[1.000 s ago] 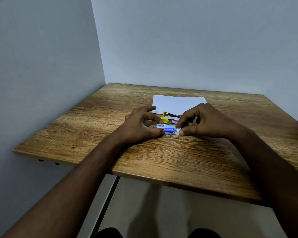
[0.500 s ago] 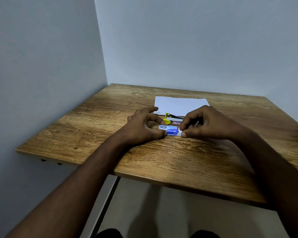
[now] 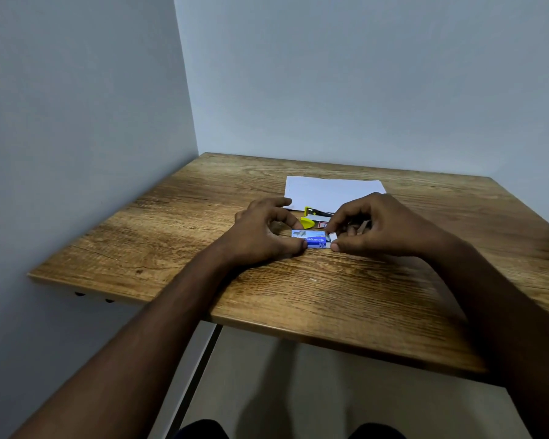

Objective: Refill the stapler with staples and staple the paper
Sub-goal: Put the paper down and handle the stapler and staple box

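A small blue and white staple box (image 3: 311, 239) lies on the wooden table (image 3: 178, 223) between my hands. My left hand (image 3: 260, 234) pinches its left end with thumb and fingers. My right hand (image 3: 381, 226) pinches the white tray end poking out of the box's right side. Just behind the box lies a yellow stapler (image 3: 313, 218), partly hidden by my fingers. White paper (image 3: 330, 190) lies flat behind the stapler.
The table stands in a corner, with grey walls close on the left and at the back. Its near edge runs across below my forearms, and the floor shows beneath.
My hands have stayed on the staple box. The white end at the box's right side shows a little more under my right fingers.
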